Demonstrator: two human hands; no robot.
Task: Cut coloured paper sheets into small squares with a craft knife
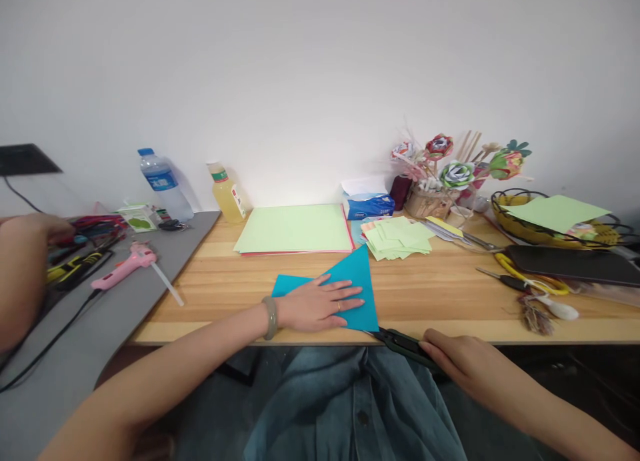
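Observation:
A blue sheet of paper (356,274), folded into a triangle, lies near the front edge of the wooden table (440,301). My left hand (320,304) rests flat on it with fingers stretched out, pressing it down; a pale bangle is on that wrist. My right hand (463,361) is closed round the dark green handles of a pair of scissors (403,344) just below the table's front edge. The scissor blades meet the bottom corner of the blue paper.
A stack of light green sheets (295,229) and small green squares (399,237) lie behind. Two bottles (165,184), a tissue box (369,204), paper flowers (450,171), a wire basket (550,224), yellow scissors (530,281). Another person's arm (23,267) and a pink glue gun (125,267) on the grey surface, left.

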